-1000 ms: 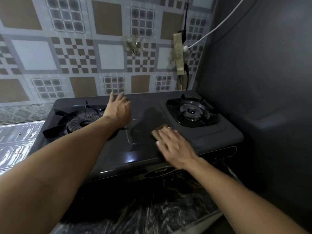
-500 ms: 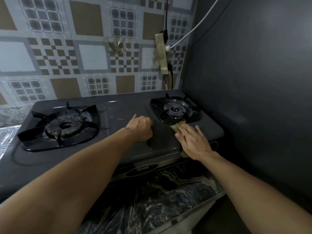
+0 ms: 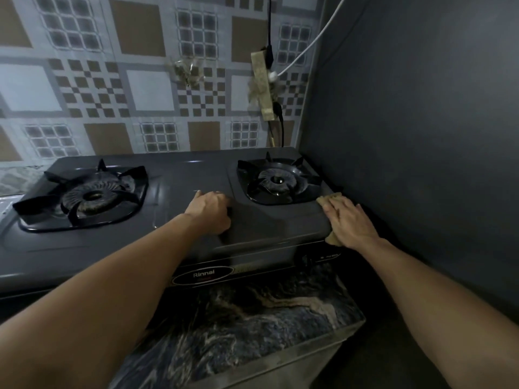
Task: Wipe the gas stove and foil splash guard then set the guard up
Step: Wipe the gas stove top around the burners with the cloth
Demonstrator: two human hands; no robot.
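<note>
right hand (image 3: 351, 223) flat, pressing cloth (image 3: 331, 198) on stove (image 3: 269, 228), right of frame | left hand (image 3: 210, 210) curled, empty, centre

The gas stove (image 3: 196, 175) is dark grey all over, its two burners (image 3: 92, 196) black, and a red-rimmed black oval badge (image 3: 202, 275) on the front carries pale lettering. The cloth (image 3: 332, 198) is tan. Behind, the wall tiles (image 3: 134, 88) mix white, grey and brown squares with small checkerboards and grid panels. The side wall (image 3: 421, 122) is plain dark grey. The countertop (image 3: 252, 327) is dark blue-black marble with pale and tan veins. A white cable (image 3: 317, 42) and a black cable (image 3: 269, 21) meet a beige power strip (image 3: 262, 82)
</note>
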